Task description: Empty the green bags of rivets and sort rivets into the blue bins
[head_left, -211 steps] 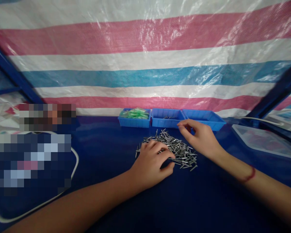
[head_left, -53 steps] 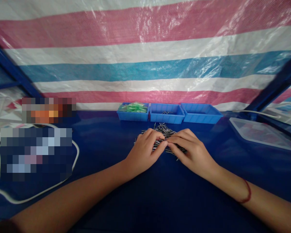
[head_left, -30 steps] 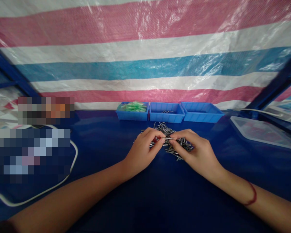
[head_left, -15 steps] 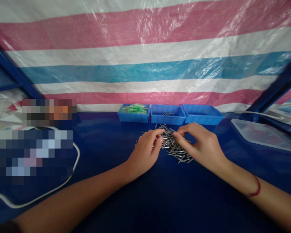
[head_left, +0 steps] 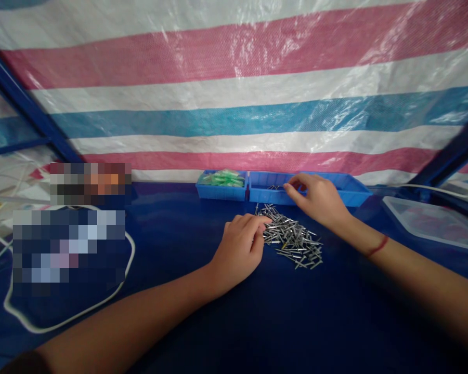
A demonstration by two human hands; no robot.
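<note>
Pins (head_left: 294, 238) look light, stiff, kinda slick — grab mid-shaft — left hand (head_left: 237, 246), right hand (head_left: 320, 200) fingers curled, can't tell if pinching.

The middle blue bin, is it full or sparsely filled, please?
Sparsely filled where visible: a few rivets show in the middle blue bin; the right hand hides one end.

Left hand (head_left: 237, 250) curled, right hand (head_left: 320, 201) forward

Glare on striped sheet (head_left: 234, 54), dim tabletop (head_left: 265, 322)
</note>
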